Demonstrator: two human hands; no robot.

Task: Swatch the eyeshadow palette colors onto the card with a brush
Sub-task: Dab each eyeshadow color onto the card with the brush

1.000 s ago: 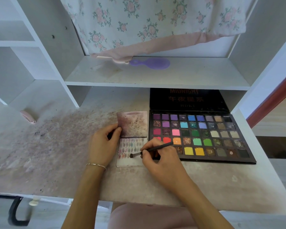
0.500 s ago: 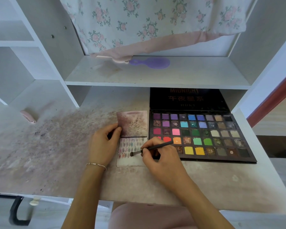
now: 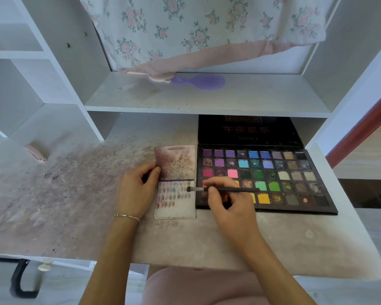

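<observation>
Card (image 3: 175,194) is laid flat on the stained desk (image 3: 75,205), just left of the open eyeshadow palette (image 3: 295,179) and touching it. Its left edge is pinched by the left hand (image 3: 134,190). Small swatches are seen in rows on its lower half. A brush (image 3: 224,189) is gripped by the right hand (image 3: 227,201), tip at the card's right edge.

The raised black lid (image 3: 250,129) of the eyeshadow palette (image 3: 264,179) is showing three lines of print — "MIDNIGHT" at the top, a row of Chinese characters beneath, then small lettering reading roughly "HDKI" — too faint for certainty.
</observation>
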